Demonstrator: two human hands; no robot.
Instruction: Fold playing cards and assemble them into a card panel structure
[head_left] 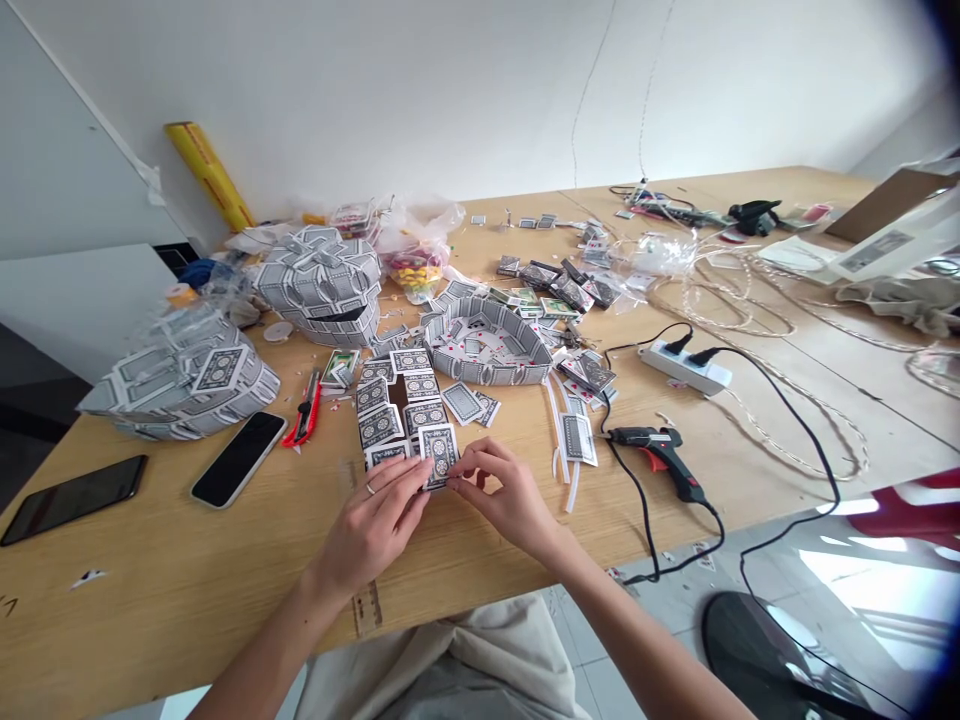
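A patterned playing card [438,450] lies over the near right corner of a ring of joined playing cards [379,424] with a gap in its middle. My left hand [381,515] presses its closed fingers along that card's left side, the thumb near its lower edge. On the opposite side, my right hand [501,488] pinches the card's lower right corner between thumb and fingertips. Just beyond the ring are loose cards [465,402] and a low-walled tray made of cards [491,372]. A glue gun [660,452] rests to the right, its nozzle by a single card [579,440].
Two card-built baskets [319,275] [180,385] stand at left. Nearer are a red utility knife [304,408] and two phones [238,460] [75,498]. White glue sticks [556,430], a power strip [686,368] and trailing black cable [643,520] occupy the right. A ruler [367,606] lies under my left forearm.
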